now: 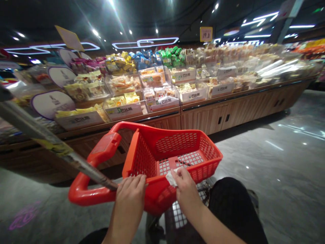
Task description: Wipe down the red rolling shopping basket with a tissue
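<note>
A red plastic shopping basket [203,159] with a lattice wall sits in front of me, its red loop handle [83,189] swung out to the left. My left hand [132,193] rests on the near rim of the basket, fingers curled over the edge. My right hand [185,188] is pinched on a small white wipe or crumpled paper [170,178], pressed against the inside of the near rim. The basket looks empty inside.
A long wooden display counter [228,112] filled with packaged bakery goods in clear bins runs across the view behind the basket. A grey metal pole [50,142] crosses diagonally at left. Shiny grey floor [279,162] spreads to the right. My dark-trousered knee [233,200] is below.
</note>
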